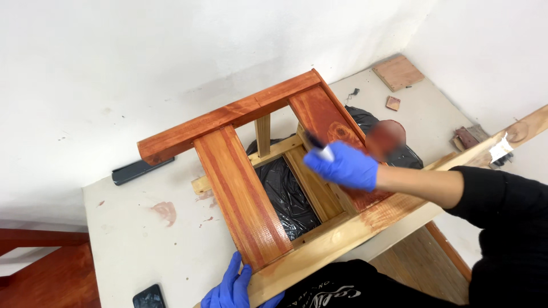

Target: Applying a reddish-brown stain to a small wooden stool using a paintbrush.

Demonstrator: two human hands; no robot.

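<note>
- Red-stained wooden frame of slats and rails: fills the middle of the white tabletop; open gaps between its slats.
- Crumpled black plastic sheet: beneath the frame, lining the gaps.
- Left of the frame: bare tabletop, open passage; dark flat bar near the wall.
- Behind the frame: white wall, close.
- Right of the frame: small wood scraps scattered, room between.
- Front-left of the frame: black phone at the table edge.

- Your wooden frame lies flat on the table, slats stained reddish-brown, near rail bare
- Your small brush touches the right slat
</note>
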